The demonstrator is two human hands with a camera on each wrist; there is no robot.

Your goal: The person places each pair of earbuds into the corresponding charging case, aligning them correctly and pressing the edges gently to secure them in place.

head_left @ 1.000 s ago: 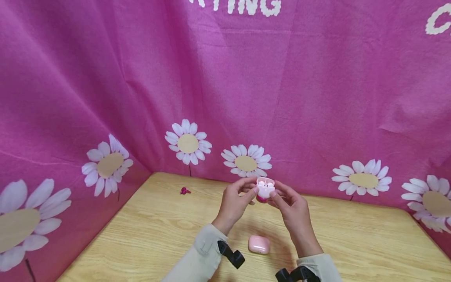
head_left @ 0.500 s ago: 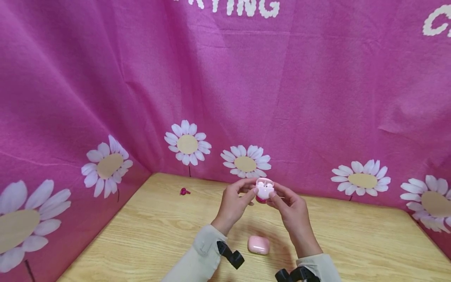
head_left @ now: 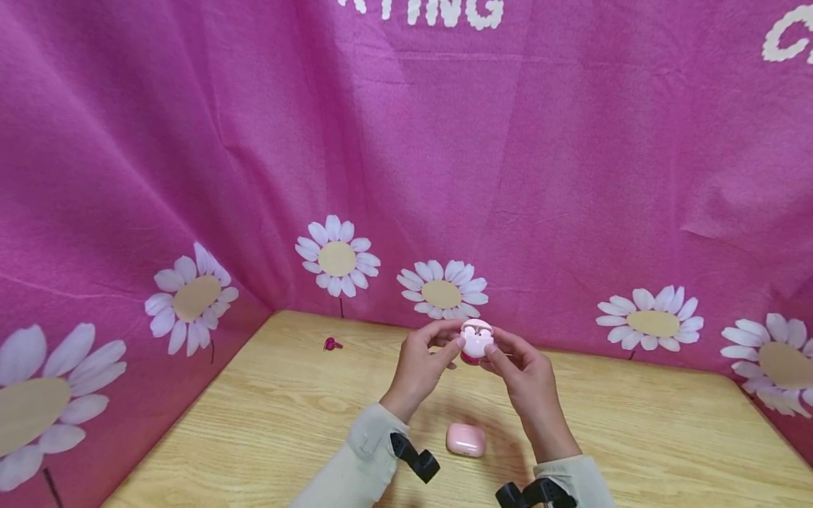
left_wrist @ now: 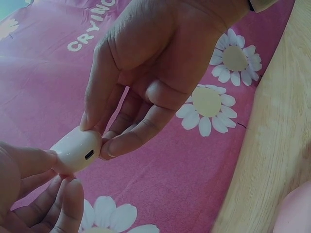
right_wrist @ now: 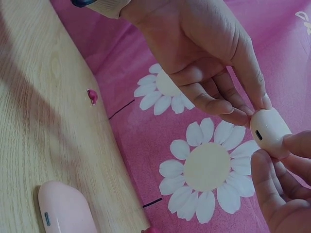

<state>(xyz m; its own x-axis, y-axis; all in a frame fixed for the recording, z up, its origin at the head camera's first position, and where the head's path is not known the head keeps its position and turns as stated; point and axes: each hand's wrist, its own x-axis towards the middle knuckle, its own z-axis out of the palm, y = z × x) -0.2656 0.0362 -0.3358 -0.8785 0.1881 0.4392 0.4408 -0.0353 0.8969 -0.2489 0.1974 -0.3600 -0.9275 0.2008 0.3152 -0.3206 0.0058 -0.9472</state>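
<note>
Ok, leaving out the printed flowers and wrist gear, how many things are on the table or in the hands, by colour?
Whitish: 1, a glossy rounded earbud case, counted with its contents
Pink: 1, a shiny oblong case
Dark magenta: 2, a small earbud-shaped piece and an object partly hidden behind the earbud case
Total: 4

Pinching a glossy white, rounded case (left_wrist: pixel 74 148) from both sides with left hand (left_wrist: pixel 31 183) and right hand (left_wrist: pixel 146 73), exposing a dark oval slot (left_wrist: pixel 89 154). Showing daisy-printed magenta cloth (left_wrist: pixel 184 174) behind, pale wood-grained table (left_wrist: pixel 272 126) at right, plus a smooth pink rounded object (left_wrist: pixel 295 213) cropped low.
</note>
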